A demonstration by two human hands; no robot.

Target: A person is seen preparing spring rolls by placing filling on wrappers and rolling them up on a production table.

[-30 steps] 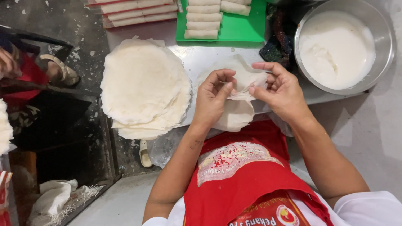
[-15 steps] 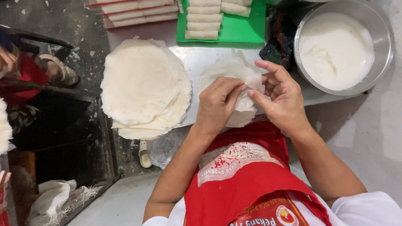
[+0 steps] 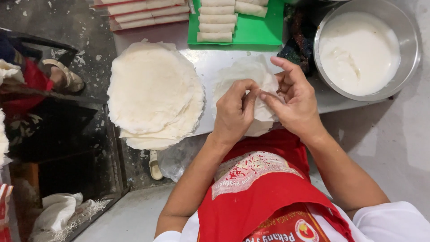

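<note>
Overhead view of two bare hands working a thin white wrapper (image 3: 251, 74) on a pale work surface (image 3: 210, 60). Left hand (image 3: 234, 112) curled, fingertips pinching the wrapper's near edge; right hand (image 3: 295, 99) cupped beside it, thumb and forefinger gripping the same sheet, fingertips of both hands almost touching. Just left of the left fingers, a thick stack of round wrappers (image 3: 154, 92). Beyond the fingertips, a green tray (image 3: 260, 32) carrying finished rolls (image 3: 217, 21). Right of the right fingers, a steel bowl (image 3: 412, 49) of white batter (image 3: 358, 51). Below the wrists, a red apron (image 3: 264, 192).
</note>
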